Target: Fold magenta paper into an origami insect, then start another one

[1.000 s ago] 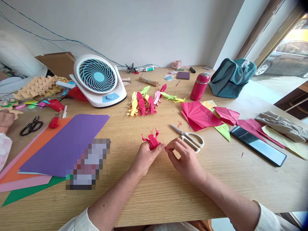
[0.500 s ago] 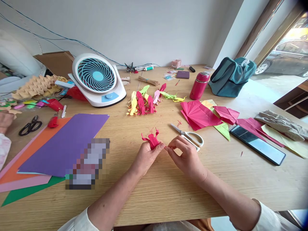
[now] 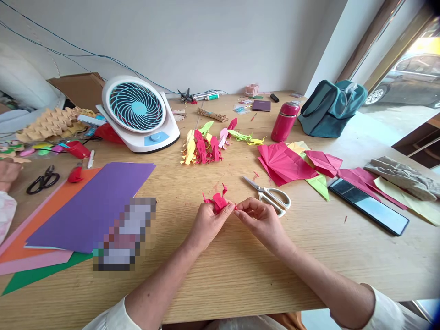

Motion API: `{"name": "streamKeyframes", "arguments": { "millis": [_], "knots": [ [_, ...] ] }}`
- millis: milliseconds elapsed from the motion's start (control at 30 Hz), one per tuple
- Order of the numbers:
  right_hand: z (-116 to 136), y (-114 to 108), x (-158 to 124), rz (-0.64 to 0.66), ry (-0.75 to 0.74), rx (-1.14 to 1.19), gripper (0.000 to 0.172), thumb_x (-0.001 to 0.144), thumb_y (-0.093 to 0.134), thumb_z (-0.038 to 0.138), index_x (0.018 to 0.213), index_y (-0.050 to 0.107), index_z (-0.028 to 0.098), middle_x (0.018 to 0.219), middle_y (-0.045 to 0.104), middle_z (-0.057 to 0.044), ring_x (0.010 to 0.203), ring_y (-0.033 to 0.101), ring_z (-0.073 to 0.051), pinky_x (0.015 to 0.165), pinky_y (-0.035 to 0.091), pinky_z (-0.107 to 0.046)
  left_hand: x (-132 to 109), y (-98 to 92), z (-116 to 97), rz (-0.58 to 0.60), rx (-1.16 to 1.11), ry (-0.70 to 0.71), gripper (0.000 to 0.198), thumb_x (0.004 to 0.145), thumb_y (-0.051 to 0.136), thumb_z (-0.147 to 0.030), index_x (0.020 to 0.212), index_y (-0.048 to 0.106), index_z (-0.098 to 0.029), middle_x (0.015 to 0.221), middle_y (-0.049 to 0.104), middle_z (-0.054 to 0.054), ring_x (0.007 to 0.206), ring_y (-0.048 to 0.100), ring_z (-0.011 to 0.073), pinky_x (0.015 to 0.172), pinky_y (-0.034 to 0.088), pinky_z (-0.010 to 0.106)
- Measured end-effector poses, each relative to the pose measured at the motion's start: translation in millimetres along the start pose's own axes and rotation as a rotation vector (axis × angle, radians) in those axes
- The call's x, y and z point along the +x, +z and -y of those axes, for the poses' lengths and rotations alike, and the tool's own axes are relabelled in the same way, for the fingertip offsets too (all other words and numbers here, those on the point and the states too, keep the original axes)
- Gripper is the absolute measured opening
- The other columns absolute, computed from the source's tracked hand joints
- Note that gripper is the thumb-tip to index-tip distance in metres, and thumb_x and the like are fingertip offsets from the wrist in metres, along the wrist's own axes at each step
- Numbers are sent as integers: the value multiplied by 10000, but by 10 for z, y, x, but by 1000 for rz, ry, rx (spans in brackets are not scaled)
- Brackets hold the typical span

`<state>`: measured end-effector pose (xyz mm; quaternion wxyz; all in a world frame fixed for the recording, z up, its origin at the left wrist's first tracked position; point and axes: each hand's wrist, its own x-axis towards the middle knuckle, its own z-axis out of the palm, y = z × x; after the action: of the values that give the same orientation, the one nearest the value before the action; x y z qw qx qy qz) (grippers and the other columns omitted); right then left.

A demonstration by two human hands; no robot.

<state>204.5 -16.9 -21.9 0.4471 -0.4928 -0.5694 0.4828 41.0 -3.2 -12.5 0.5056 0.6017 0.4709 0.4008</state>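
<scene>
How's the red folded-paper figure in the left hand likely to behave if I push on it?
The red folded-paper figure is probably very light, as it looks like small folded paper. Its thin, projecting limbs seem apt to bend or crease under pressure. The broader folded body may resist a little more.

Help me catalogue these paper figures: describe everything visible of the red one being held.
The red folded piece looks like creased paper, with a broad body and thin, bent points at its far end. The left hand grips it over the table, hiding its near part; the right hand pinches a narrow tip on its right.
</scene>
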Motion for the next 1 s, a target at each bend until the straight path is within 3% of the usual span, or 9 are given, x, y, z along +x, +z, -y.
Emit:
{"name": "streamKeyframes", "arguments": {
  "millis": [333,667,1000],
  "knots": [
    [-54,5,23,-4,72,131,308,736,769,463,837,697,181,787,680,-30,654,555,-137,580,425,-261,4,-7,51,2,28,-3,316,890,582,-427,721,617,-162,650,507,-22,656,427,122,635,357,237],
    [-27,15,-1,-53,11,26,184,799,714,354,833,689,175,812,695,-47,692,597,-156,639,472,-280,27,18,160,-1,-49,43,266,878,631,-410,776,638,-165,739,590,-4,750,531,135,744,427,245],
    [-60,13,16,-63,-8,4,169,811,710,330,767,647,180,736,656,-21,637,569,-139,575,430,-252,19,34,102,-38,14,91,173,865,641,-327,817,665,-162,778,657,25,769,596,157,757,467,264]
  ]
}}
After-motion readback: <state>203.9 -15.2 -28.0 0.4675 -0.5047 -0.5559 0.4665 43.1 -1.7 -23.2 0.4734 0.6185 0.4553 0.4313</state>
